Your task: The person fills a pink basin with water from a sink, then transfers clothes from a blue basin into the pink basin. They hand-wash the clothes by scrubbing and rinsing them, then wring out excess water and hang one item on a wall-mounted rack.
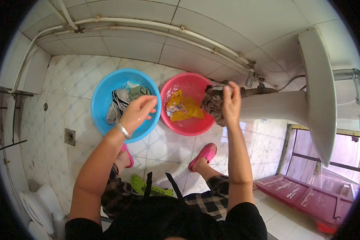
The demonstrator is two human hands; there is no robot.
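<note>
Two round basins are standing side by side on the tiled floor (82,106), and I'm taking the pink basin (190,129) as my landmark. Inside it a yellow cloth (193,110) is lying crumpled, with a pale patterned cloth (173,109) showing against its left side. Over the pink basin's right rim the person's right hand (231,105) is curling partly closed, holding a dark brown bundle (213,103); how tightly, I cannot tell. To the pink basin's left, the left hand (138,112) is hovering over the blue basin (100,96), its fingers bending loosely, gripping nothing that I can see. Beneath it, left of the pink basin, a grey-white striped cloth (117,107) and a green cloth (139,92) are lying in a heap. A white sink pedestal (276,105) is rising right of the pink basin, and a pink slipper (209,153) is resting just in front of it.
</note>
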